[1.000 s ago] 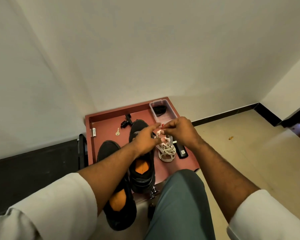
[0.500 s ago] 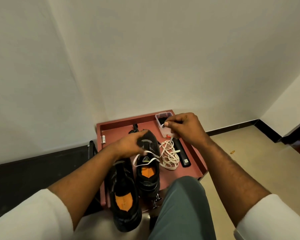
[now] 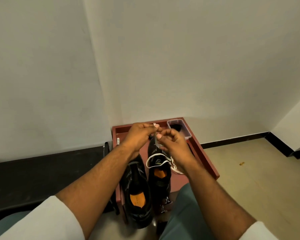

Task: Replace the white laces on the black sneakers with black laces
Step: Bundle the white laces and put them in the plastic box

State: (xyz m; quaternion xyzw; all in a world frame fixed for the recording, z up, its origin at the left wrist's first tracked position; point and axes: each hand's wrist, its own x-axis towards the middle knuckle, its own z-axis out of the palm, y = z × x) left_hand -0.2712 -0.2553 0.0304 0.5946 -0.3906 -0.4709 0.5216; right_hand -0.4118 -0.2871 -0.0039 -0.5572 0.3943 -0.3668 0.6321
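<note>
Overhead, both hands [image 3: 156, 135] pinch white lace [image 3: 155, 143] vertically.

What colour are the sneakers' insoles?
Orange, inside both black sneakers; the insoles show best in the head view.

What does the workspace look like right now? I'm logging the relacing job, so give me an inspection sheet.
Surface: red tray-like tabletop with raised rim, set against the wall.
Job's things: two black sneakers, left sneaker, right sneaker with white lace looped over its opening; a white lace pile; dark laces in clear box.
Clutter: small white item.
Hands: left hand and right hand pinch the lace together.
Cables: nothing seen.
Surroundings: white walls, tiled floor.
</note>
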